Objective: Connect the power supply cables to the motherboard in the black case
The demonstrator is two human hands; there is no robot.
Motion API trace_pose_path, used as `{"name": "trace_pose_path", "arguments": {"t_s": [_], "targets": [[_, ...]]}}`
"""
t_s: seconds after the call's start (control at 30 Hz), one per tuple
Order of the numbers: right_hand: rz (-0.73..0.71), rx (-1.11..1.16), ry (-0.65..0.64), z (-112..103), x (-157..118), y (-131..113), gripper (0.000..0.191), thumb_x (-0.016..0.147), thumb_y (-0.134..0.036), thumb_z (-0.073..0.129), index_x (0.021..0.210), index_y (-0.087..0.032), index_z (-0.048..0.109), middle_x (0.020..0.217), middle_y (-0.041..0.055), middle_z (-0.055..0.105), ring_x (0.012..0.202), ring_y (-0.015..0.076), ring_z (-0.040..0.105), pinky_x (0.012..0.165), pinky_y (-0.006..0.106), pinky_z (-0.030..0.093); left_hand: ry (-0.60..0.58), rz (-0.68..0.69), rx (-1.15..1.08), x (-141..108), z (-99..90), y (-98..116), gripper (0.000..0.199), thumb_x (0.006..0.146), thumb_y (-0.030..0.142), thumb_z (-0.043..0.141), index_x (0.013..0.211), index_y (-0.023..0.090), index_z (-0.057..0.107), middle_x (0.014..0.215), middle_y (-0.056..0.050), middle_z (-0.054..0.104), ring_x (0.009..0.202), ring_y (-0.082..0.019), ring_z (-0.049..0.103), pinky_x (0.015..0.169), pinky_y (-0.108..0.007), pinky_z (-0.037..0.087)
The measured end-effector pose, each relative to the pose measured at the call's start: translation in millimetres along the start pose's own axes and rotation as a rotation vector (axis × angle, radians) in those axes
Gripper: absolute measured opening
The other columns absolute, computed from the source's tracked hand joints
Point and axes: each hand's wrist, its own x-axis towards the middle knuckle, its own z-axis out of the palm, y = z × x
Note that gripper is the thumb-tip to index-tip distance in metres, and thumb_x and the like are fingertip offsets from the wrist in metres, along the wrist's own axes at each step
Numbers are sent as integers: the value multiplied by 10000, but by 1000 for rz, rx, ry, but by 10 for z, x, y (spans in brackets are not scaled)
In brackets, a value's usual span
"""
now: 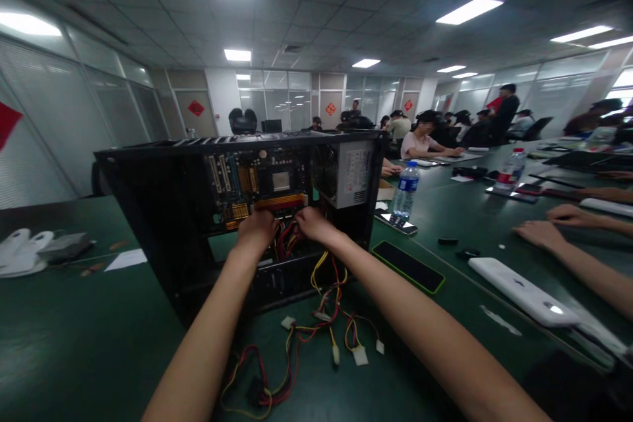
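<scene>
An open black computer case stands on the green table with its inside toward me. Within it I see the motherboard, a square silver-grey chip area and orange and yellow slots. My left hand is curled at the board's lower edge, below the long orange memory slot. Close beside it, my right hand is closed near red and dark cables. Fingertips of both hands are hidden, so what they grip cannot be made out. The power supply sits at upper right.
Loose power cables with white connectors spill onto the table before the case. To the right lie a green-edged phone, a water bottle and a white device. Another person's hands rest at far right. White objects lie left.
</scene>
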Motion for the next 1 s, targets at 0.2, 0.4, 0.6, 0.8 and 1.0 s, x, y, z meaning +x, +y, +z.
{"name": "trace_pose_path", "arguments": {"t_s": [0.2, 0.4, 0.6, 0.8, 1.0], "targets": [[-200, -363, -10, -154, -31, 23, 241, 985, -153, 531, 908, -107, 755, 879, 86, 758, 771, 146, 682, 689, 208, 443, 7, 8, 1, 13, 44, 19, 392, 987, 356, 452, 1112, 134, 750, 1087, -215, 743, 1050, -343, 712, 844, -403, 558], [-249, -590, 13, -135, -15, -12, 273, 1001, -168, 507, 1019, -97, 771, 1066, 146, 755, 1023, 215, 698, 810, 245, 447, 19, -13, 18, 3, 62, 51, 397, 981, 349, 449, 1107, 123, 751, 1077, -226, 741, 1043, -358, 712, 853, -423, 559], [-246, -710, 68, -118, -21, 17, 306, 1006, -220, 497, 1067, -63, 753, 1124, 228, 718, 1081, 300, 691, 846, 313, 477, 32, -17, 30, -9, 66, 70, 395, 990, 347, 433, 1075, 133, 754, 1068, -208, 745, 1034, -344, 716, 863, -419, 559], [-718, -694, 140, -211, -630, -471, 264, 1013, -227, 493, 955, -118, 727, 936, 143, 738, 899, 237, 715, 786, 310, 500, 65, -28, 41, -67, 88, 94, 398, 1003, 331, 415, 1100, 130, 744, 1052, -211, 744, 1015, -345, 718, 844, -425, 553], [-1283, 308, 868, -1037, -1343, -837, 187, 972, -197, 550, 847, -200, 689, 705, -18, 614, 583, 93, 613, 542, 244, 438, 201, -19, 14, -266, 1, 46, 392, 1025, 350, 380, 1091, 188, 731, 1013, -147, 756, 974, -305, 719, 821, -386, 537]]}}
